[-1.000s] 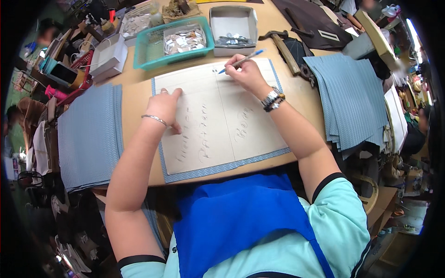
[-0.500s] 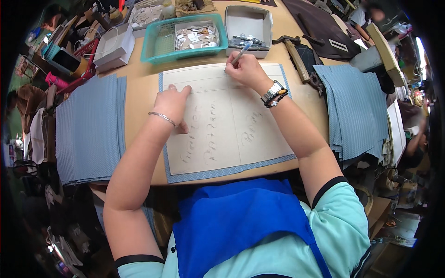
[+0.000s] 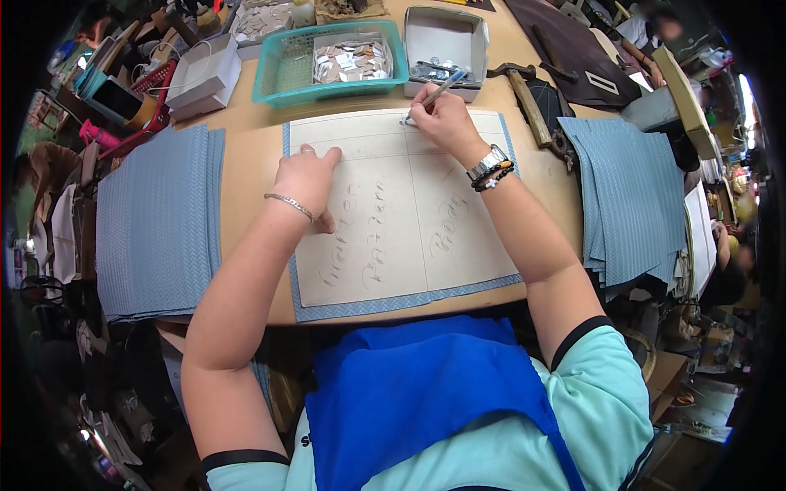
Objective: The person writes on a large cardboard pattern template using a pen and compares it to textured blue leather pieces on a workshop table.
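A cream pattern board (image 3: 360, 254) with pencilled lines and handwriting lies on a blue patterned sheet (image 3: 368, 308) at the middle of the table. My left hand (image 3: 305, 184) presses on the board's left part, open, fingers apart. My right hand (image 3: 442, 123) grips a pen (image 3: 449, 82) with its blue tip at the board's upper part, by a short marked spot on the line. Just beyond stand a teal basket (image 3: 273, 78) holding a box of small light pieces (image 3: 348, 64) and a grey box (image 3: 446, 24) with metal tools.
Stacks of blue textured sheets lie left (image 3: 155, 221) and right (image 3: 622, 204). A hammer (image 3: 530, 106), dark brown material (image 3: 573, 57), white box (image 3: 201, 82) and red basket (image 3: 131, 139) surround the work. Other people (image 3: 655, 29) sit at the edges.
The board and table appear shifted slightly up and right as the view moved. My right hand still holds the pen at the board's top, its angle slightly altered; my left hand stays pressed down.
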`<move>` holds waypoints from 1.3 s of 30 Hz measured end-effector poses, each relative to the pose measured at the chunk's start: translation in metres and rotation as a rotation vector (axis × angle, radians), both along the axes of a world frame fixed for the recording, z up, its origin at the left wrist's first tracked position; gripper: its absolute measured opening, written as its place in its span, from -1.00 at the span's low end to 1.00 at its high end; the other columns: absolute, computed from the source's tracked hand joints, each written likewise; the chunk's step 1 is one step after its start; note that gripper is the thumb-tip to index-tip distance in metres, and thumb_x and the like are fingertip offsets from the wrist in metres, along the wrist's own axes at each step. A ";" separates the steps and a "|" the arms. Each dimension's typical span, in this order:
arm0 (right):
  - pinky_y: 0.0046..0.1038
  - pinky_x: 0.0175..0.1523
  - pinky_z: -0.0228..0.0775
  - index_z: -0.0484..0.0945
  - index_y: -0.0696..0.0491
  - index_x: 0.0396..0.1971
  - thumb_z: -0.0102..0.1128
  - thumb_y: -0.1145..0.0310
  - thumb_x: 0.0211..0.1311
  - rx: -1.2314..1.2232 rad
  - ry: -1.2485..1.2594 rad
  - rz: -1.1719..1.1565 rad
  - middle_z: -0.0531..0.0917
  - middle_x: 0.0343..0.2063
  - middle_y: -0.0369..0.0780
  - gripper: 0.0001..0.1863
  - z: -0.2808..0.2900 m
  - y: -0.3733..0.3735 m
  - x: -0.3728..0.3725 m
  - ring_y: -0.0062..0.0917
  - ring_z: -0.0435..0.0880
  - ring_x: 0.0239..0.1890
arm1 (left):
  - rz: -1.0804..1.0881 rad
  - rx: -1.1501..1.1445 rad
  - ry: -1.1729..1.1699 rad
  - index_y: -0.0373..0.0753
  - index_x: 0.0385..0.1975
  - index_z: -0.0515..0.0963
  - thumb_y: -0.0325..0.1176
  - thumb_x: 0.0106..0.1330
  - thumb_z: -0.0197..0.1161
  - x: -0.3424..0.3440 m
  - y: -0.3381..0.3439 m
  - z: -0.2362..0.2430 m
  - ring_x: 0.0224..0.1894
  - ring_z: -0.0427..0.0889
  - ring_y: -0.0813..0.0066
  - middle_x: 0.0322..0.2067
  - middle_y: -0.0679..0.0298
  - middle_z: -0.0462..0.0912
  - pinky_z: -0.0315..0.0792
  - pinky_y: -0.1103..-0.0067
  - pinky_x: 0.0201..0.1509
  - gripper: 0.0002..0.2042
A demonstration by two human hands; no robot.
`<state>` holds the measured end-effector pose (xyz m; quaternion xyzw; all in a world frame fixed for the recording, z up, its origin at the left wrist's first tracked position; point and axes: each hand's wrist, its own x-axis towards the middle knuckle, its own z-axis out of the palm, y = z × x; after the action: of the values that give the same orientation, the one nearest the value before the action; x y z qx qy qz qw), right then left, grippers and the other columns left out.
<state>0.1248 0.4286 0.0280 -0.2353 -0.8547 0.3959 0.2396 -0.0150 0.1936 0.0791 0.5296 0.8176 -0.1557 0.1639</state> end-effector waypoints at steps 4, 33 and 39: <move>-0.33 -0.32 0.51 0.61 0.17 -0.32 0.25 0.30 0.26 0.032 0.039 -0.013 0.64 -0.65 -0.11 -0.79 -0.003 0.000 0.003 -0.36 0.63 -0.58 | -0.002 0.007 0.000 -0.06 0.38 0.31 -0.04 -0.52 0.85 -0.001 0.000 -0.003 0.03 0.73 -0.03 0.11 -0.12 0.57 0.64 0.30 0.08 0.23; -0.35 0.01 0.59 0.60 0.14 0.06 0.30 0.18 0.44 0.066 -0.010 -0.024 0.79 -0.20 -0.09 -0.62 0.006 -0.029 0.121 -0.28 0.79 -0.12 | 0.209 0.418 -0.183 -0.11 0.53 0.23 -0.03 -0.04 0.69 -0.002 -0.078 -0.027 0.52 0.29 -0.04 0.50 -0.12 0.24 0.25 0.21 0.53 0.08; 0.08 0.46 0.21 0.60 0.06 0.13 0.45 0.13 0.30 0.374 -0.255 -0.101 0.69 0.14 -0.04 -0.51 -0.013 -0.071 0.208 -0.04 0.51 0.35 | 0.187 0.611 -0.100 -0.17 0.56 0.18 -0.21 0.35 0.41 0.041 -0.106 -0.065 0.59 0.16 -0.02 0.56 -0.08 0.12 0.01 0.14 0.63 -0.20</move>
<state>0.3330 0.3576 0.0147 -0.2773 -0.9238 0.1849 0.1885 0.0264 0.0874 0.0144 0.4838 0.8626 0.1388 0.0511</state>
